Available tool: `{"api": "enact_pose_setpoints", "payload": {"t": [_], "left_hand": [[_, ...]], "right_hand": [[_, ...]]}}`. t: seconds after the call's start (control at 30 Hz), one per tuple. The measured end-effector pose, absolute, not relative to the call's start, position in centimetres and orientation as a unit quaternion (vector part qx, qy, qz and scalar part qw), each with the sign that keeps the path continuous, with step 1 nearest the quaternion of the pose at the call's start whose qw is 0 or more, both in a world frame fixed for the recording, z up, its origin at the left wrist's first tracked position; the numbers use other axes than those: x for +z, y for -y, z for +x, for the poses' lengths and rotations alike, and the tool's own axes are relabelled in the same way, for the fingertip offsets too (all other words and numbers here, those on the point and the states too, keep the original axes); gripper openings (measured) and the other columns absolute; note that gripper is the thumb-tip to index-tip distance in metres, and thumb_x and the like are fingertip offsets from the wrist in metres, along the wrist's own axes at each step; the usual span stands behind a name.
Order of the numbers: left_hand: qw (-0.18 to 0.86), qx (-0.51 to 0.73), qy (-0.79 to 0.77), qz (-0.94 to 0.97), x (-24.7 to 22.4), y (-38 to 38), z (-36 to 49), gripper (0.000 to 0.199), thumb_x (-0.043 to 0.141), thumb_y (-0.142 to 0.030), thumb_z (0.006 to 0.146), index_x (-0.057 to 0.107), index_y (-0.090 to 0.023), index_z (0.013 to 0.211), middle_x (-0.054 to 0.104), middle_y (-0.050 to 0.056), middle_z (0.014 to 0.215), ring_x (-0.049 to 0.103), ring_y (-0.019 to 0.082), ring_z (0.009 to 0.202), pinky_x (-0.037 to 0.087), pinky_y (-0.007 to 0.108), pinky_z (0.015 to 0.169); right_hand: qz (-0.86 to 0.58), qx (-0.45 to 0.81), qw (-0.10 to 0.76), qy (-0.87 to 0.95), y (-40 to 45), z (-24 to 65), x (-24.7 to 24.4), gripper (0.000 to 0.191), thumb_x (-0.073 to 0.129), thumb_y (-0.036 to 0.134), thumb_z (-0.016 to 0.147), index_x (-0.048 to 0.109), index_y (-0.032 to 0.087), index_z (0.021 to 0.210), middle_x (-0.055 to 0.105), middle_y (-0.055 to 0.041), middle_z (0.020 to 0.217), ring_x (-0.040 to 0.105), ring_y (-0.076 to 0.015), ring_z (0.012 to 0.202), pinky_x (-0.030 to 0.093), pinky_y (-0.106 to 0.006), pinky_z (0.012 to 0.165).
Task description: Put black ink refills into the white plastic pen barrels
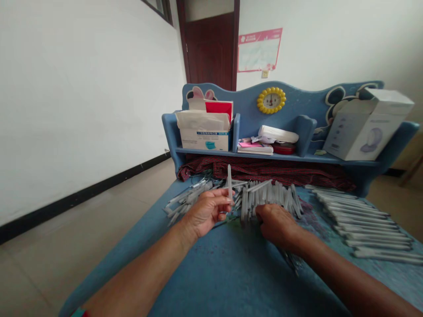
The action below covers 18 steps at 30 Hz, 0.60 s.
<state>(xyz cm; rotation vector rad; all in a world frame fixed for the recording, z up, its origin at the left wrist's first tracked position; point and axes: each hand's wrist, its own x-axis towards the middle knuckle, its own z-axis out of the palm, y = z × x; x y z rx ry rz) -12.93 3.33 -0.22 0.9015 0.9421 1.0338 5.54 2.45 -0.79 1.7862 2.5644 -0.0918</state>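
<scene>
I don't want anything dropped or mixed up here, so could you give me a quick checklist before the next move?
1. Left hand has a secure-looking grip on the pen barrel: ok, between thumb and fingers.
2. Barrel held upright: ok, nearly vertical.
3. Right hand holding a part: cannot tell, its fingertips are hidden.
4. Loose heap on the left neatly aligned: not ok, pieces lie at mixed angles.
5. Row of pens apart from both hands: ok, off to the right.
</scene>
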Motion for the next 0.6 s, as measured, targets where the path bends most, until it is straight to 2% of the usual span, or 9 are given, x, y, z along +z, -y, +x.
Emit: {"api": "enact_pose_setpoints", "payload": {"t": [0.27,0.6], "left_hand": [[0.655,0.432,-0.44,0.437,-1.0,-3.5,-12.4,0.014,0.062,-0.01,0.061,0.055,-0.013,0.072,0.052,-0.002,0.059,0.05,0.005,0.048,0.031,0.014,0.038],[0.651,0.422,-0.453,0.439,-1.9,-3.6,-12.0,0.016,0.063,-0.011,0.058,0.053,-0.014,0.069,0.055,-0.002,0.059,0.052,0.007,0.049,0.034,0.015,0.039]], "right_hand": [[0.57,-0.029,0.022,-0.821,-2.2,5.0,-0.6,0.03,0.045,0.005,0.068,0.064,0.014,0.09,0.066,-0.0144,0.086,0.063,-0.0226,0.084,0.044,-0.027,0.067],[0.532,-0.037,0.033,-0.845,-1.4,4.5,-0.4,0.028,0.048,0.007,0.069,0.064,0.015,0.09,0.066,-0.0125,0.085,0.063,-0.0234,0.084,0.046,-0.028,0.068]]}}
